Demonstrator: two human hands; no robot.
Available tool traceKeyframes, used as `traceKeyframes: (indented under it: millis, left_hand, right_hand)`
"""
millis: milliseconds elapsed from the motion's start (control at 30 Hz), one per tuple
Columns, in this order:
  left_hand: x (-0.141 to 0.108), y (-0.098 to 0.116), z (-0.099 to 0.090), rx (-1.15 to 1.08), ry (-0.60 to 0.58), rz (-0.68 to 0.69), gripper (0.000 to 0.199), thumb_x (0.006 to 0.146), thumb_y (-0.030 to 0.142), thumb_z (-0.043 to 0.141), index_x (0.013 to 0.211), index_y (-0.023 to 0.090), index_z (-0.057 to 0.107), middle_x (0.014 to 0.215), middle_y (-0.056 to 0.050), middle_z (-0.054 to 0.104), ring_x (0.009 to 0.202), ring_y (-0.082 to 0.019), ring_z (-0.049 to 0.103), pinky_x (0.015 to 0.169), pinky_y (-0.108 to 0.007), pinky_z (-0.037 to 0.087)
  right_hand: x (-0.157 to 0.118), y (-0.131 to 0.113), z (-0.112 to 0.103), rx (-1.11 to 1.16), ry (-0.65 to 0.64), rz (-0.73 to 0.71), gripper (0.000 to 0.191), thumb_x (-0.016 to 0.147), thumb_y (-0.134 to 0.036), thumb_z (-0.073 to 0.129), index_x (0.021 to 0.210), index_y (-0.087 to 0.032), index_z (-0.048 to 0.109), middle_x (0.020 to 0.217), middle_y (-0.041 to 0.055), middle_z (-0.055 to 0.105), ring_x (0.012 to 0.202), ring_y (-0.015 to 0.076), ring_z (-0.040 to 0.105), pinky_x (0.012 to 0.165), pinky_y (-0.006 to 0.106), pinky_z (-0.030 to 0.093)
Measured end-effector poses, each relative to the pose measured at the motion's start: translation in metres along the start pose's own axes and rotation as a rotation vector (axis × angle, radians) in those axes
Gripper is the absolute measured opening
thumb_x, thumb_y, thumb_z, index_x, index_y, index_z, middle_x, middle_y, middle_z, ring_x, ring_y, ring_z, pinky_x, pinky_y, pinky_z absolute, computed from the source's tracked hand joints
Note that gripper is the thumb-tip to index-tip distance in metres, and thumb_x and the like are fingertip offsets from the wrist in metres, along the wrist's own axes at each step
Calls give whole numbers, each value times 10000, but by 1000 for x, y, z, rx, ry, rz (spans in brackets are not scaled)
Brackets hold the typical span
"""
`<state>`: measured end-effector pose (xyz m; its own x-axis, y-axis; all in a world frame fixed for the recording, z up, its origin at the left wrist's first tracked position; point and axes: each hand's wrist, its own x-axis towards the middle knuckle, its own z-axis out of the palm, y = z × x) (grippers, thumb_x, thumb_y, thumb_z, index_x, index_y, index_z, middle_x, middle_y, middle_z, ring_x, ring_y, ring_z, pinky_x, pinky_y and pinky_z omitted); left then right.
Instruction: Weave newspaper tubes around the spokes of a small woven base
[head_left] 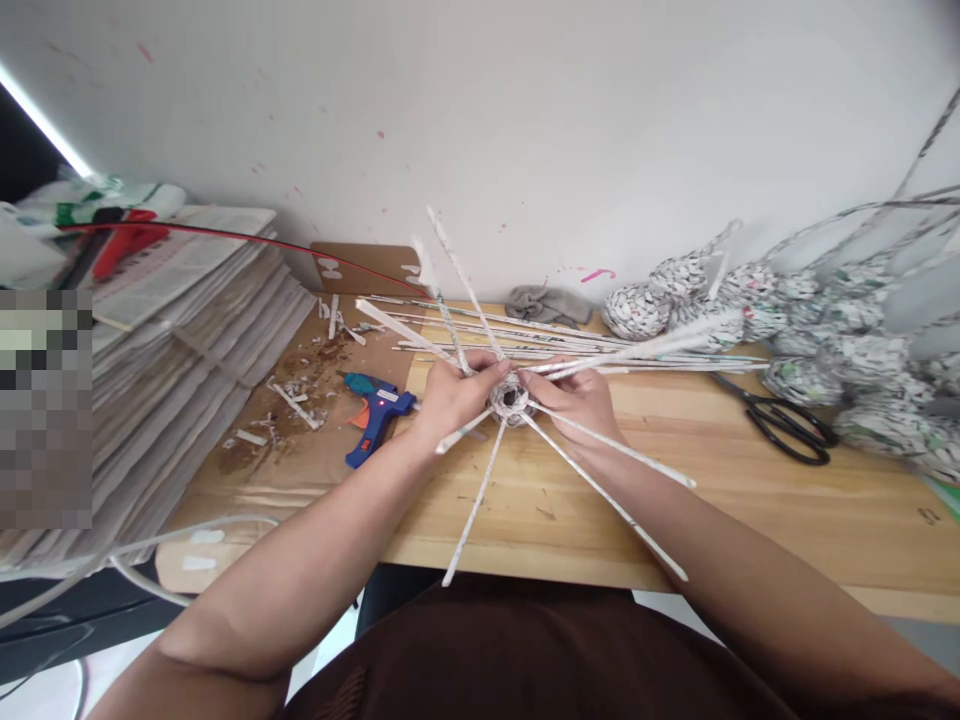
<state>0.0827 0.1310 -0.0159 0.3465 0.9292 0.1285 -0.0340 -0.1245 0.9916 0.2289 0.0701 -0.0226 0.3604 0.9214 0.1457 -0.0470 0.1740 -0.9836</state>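
Between my hands, above the wooden table, is a small round weaving of rolled newspaper with a dark hole at its middle. Several thin paper rods stick out from it in all directions. My left hand grips its left edge, thumb on top. On its right edge, my right hand pinches with thumb and fingers, and blurred rods run out past it. Part of the fingers of both hands is hidden beneath the work. Behind them lies a bundle of loose paper rods.
A blue glue gun with a lit red light lies to the left, near paper scraps. Tall newspaper stacks stand further left. Black scissors and woven paper balls sit at the right. A grey cloth rests against the wall.
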Motion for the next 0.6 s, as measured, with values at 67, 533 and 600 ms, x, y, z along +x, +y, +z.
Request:
traceKeyframes:
  millis: [67,533,600]
  left_hand:
    - [0,-1,1,-24,48,-24,230,730,372,771,708,144,753,659,-26,700,635,-161,619,624,-267,471]
    - [4,44,-37,-120,-574,-261,709,590,176,891,1258,180,654,1186,-135,733,1038,-266,711,903,-367,549]
    - [4,46,-41,-98,-636,-238,728,590,155,878,1280,195,649,1236,-151,713,1117,-298,686,923,-390,552]
  right_hand:
    - [1,1,-2,-59,9,-16,192,711,-326,823,695,-207,673,676,0,680,615,161,615,594,296,494]
    - [10,-20,-11,48,-98,171,295,583,-325,856,625,-206,589,582,-11,659,518,156,594,507,292,472]
    - [11,-20,-14,42,-131,199,295,579,-326,856,629,-207,590,582,-4,666,511,167,603,493,299,477]
